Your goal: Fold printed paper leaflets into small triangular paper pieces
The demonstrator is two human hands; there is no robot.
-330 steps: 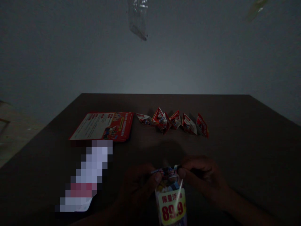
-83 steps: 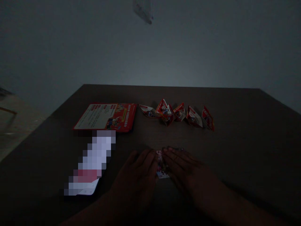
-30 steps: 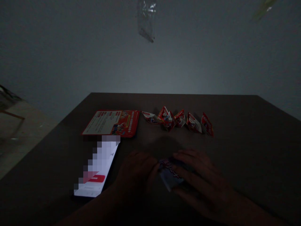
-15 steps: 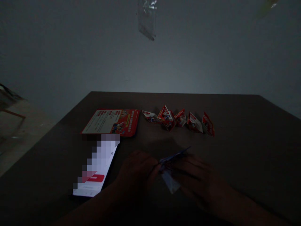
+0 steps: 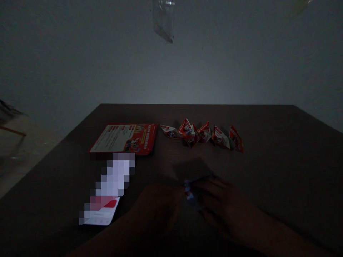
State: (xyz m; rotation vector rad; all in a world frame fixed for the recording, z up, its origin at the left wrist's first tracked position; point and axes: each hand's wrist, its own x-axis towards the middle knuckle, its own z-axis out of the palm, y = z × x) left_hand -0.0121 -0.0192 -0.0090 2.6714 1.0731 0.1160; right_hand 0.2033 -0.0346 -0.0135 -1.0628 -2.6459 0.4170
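In dim light near the front of the table, both hands are around a small bluish folded piece (image 5: 189, 192). My left hand (image 5: 159, 203) has its fingers closed at the left edge of this piece. Over its right side lies my right hand (image 5: 223, 200), fingers bent and pressed against it. The piece is blurred and partly hidden by the fingers. Beyond the hands stand several folded red and white paper pieces (image 5: 188, 131) in a row.
A red and white printed booklet or box (image 5: 118, 138) lies on the dark table (image 5: 270, 142) at the left. Nearer is a lit phone (image 5: 100, 217), partly pixelated. A clear plastic bag (image 5: 164, 21) hangs before the wall.
The bluish piece has turned and sits flatter, its pale lower flap less visible. My right hand has shifted slightly over it. The whole view has moved a little.
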